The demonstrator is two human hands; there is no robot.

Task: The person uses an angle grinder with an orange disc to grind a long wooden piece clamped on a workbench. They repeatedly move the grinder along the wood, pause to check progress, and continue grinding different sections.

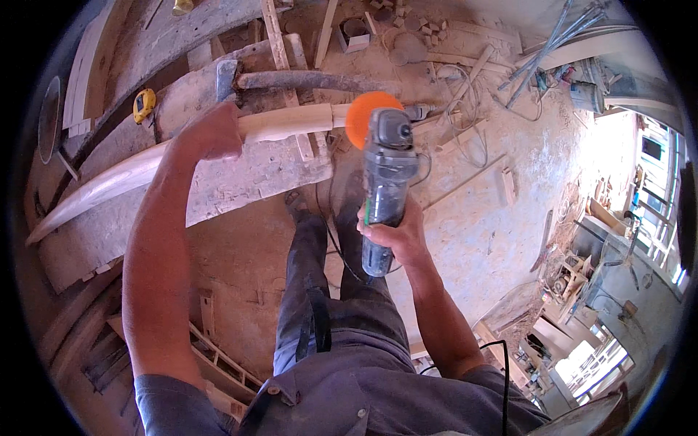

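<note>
A hammer (313, 80) with a dark metal head and a long, worn handle lay toward the top of the view. A yellow tape measure (145, 105) sat to its left, near long pale boards (91, 65). Small wooden blocks (438, 30) were scattered on the dusty floor (480, 240). Thin metal rods (556, 43) lay bundled at upper right, while scrap wood (574, 280) cluttered the lower right, near a bright window (658, 171)

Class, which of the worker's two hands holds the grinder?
The right hand grips the grinder; the left hand is on the pale wood instead.
</note>
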